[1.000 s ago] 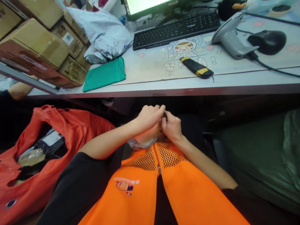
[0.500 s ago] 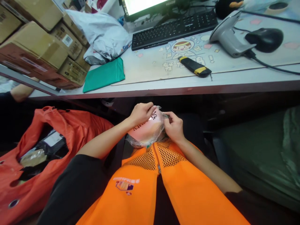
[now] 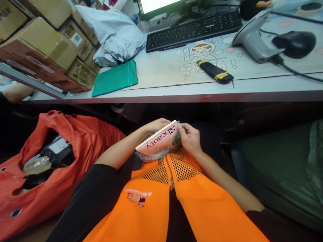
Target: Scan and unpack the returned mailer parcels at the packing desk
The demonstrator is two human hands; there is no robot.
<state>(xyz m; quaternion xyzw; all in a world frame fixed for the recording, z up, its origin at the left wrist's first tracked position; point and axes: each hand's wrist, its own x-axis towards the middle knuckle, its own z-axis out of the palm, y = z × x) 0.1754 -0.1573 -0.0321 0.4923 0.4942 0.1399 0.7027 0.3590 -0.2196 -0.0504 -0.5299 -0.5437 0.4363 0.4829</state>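
Note:
A flat pink box (image 3: 161,140) lettered "beauty" lies tilted above my lap, its pale edge facing up. Clear crinkled plastic wrap (image 3: 148,157) shows along its lower side and right end. Behind the upper edge is my left hand (image 3: 158,125), gripping the box from the far side with its fingertips hidden. My right hand (image 3: 191,138) pinches the right end of the box and the plastic there between thumb and fingers. A bit of green shows near the right fingers.
On the desk (image 3: 176,95) lie a utility knife (image 3: 215,71), green packet (image 3: 115,79), barcode scanner (image 3: 254,40), mouse (image 3: 295,43) and keyboard (image 3: 194,32). Cardboard boxes (image 3: 40,50) stack at left beside a white plastic bag (image 3: 121,37). An open orange bag (image 3: 96,134) holds parcels. Another person's arm (image 3: 17,92) shows.
The box has tipped so its pale edge and full lettering show. My left hand has moved from its top face to behind it. The right hand keeps its pinch at the right end.

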